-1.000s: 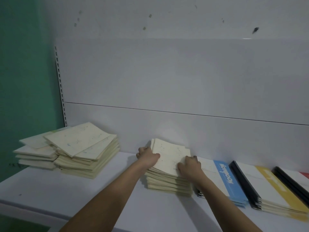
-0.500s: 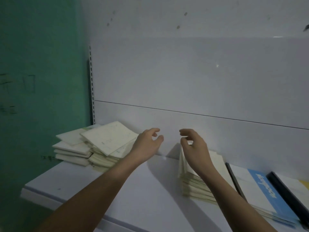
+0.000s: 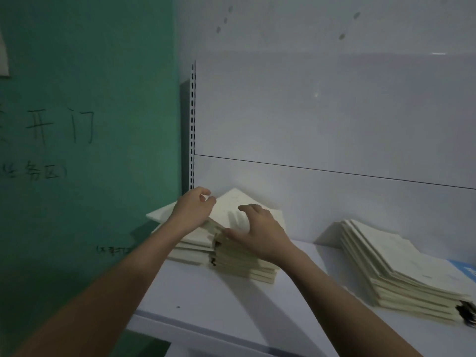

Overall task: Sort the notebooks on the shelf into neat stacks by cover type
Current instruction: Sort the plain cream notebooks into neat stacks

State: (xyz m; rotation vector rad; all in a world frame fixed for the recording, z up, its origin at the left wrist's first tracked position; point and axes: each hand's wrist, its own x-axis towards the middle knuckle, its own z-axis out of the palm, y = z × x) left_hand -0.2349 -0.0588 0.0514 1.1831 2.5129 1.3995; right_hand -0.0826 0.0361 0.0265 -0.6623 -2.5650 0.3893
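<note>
Two untidy stacks of cream-covered notebooks sit side by side at the shelf's left end: one by the wall [image 3: 192, 249], one nearer the middle [image 3: 244, 266]. A cream notebook [image 3: 231, 202] lies skewed on top of them. My left hand [image 3: 193, 210] pinches its left edge with curled fingers. My right hand [image 3: 257, 228] arches over its right half, bent fingers on the cover and thumb against the near edge. A third, squared cream stack [image 3: 401, 266] stands to the right.
The white shelf [image 3: 219, 305] has a white back panel and a slotted upright post [image 3: 192, 124] at its left end. A green wall [image 3: 90, 150] with writing lies beyond. A blue-covered notebook [image 3: 463, 269] shows at the right edge.
Both hands left the squared cream stack, crossed the shelf to the left through the air, and now hold the top notebook on the untidy left stacks. My view swung left.
</note>
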